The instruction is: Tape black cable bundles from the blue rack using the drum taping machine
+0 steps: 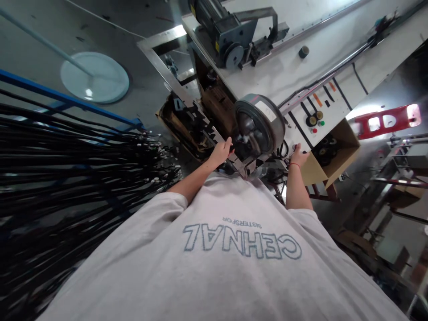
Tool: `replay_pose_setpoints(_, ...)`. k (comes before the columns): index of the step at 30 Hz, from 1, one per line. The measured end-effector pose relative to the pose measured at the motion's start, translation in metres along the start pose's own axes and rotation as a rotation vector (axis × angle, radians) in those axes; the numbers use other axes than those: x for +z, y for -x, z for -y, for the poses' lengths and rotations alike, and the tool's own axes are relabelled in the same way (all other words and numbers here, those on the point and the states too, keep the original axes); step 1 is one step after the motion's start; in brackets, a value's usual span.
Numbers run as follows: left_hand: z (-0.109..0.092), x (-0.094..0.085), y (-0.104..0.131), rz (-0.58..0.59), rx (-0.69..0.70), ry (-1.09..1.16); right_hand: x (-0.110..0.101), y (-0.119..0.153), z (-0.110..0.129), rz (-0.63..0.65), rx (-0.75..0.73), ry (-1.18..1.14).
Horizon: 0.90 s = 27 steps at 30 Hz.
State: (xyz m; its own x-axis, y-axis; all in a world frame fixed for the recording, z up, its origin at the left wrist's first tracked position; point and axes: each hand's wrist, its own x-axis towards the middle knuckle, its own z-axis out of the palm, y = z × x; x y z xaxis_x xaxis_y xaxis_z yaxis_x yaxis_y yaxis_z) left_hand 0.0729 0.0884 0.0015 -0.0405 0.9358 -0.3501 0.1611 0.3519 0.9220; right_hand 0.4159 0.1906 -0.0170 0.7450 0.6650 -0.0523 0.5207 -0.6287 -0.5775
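Left hand (221,153) curled on the near-left edge of the grey round metal reel (259,127) at centre, right hand (298,157) resting spread beside the white control panel (316,117); fingers risk pinching if the reel turns.

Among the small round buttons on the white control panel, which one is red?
The red button is the lowest on the control panel, closest to the right hand. A green button sits beside it; two black-and-yellow knobs are above.

head: worn on the person's head | faces steeply down and forward over the shirt (234,249) | tilted view | near the machine (261,125) | single view, nothing shared
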Motion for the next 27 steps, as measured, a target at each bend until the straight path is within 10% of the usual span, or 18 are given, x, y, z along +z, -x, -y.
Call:
replay_pose_setpoints(9, 0.055, -0.025, 0.032, -0.109, -0.072, -0.04, 0.002, -0.002, -0.003, -0.015, -0.003, -0.018)
replay_pose_setpoints(27, 0.009, -0.001, 0.001, 0.087, 0.132, -0.041, 0.001, -0.001, -0.002, -0.045, -0.004, -0.025)
